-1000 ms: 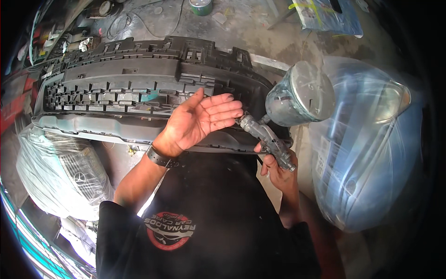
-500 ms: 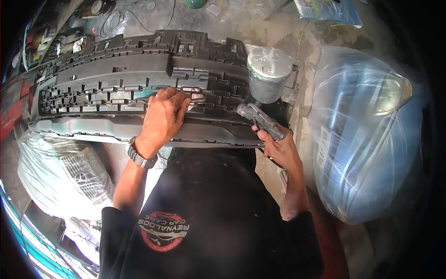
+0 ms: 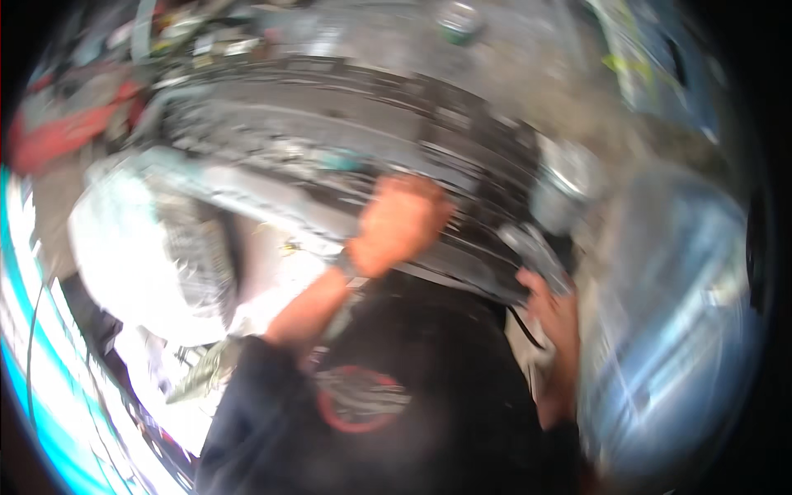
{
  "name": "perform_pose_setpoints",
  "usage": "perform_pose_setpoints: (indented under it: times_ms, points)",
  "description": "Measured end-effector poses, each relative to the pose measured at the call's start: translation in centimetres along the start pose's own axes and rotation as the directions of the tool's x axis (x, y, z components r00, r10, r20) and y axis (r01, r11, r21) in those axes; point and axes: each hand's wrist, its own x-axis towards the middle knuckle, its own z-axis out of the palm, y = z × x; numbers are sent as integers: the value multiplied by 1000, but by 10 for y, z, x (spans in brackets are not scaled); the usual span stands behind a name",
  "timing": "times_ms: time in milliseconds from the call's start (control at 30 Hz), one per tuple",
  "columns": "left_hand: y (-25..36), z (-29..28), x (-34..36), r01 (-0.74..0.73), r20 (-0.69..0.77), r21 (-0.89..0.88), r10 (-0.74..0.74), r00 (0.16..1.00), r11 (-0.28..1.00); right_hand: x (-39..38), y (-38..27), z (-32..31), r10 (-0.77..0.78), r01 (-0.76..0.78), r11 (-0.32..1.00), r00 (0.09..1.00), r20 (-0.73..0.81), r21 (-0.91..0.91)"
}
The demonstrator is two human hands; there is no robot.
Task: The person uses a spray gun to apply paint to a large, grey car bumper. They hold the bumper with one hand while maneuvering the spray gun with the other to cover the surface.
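Note:
A long dark plastic car bumper (image 3: 330, 115) with slotted grille openings stretches across in front of me. My left hand (image 3: 404, 219) is over its middle, near the lower grille; motion smears its fingers, and a watch (image 3: 346, 262) is on that wrist. At the bumper's right end, my right hand (image 3: 553, 307) grips a grey gun-shaped tool (image 3: 540, 260), with a black hose (image 3: 525, 326) below. Just beyond the tool is a grey, pale-topped cup or pail (image 3: 568, 186); I cannot tell whether they are joined.
A plastic-wrapped blue car part (image 3: 668, 322) stands close on the right. Another plastic-wrapped part (image 3: 153, 247) is at the left under the bumper's edge. Red objects (image 3: 70, 128) and clutter lie far left. A small can (image 3: 458, 21) stands on the floor beyond.
The whole view has swung, shifting the bumper, both hands and the tool right and down in the picture, with heavy blur. My right hand still holds the gun-shaped tool.

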Motion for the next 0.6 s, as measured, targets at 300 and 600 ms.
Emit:
perform_pose_setpoints:
  times_ms: [300, 600]
  points:
    - [-29, -31, -45, -66, -84, 66, 72, 994, 996, -5, -20, 46, -275, 249, 961, 905, 326, 120]
    - [-80, -71, -90, -135, -287, -10, 127, 950, 991, -45, -76, 105, -341, 322, 940, 879, 333, 111]
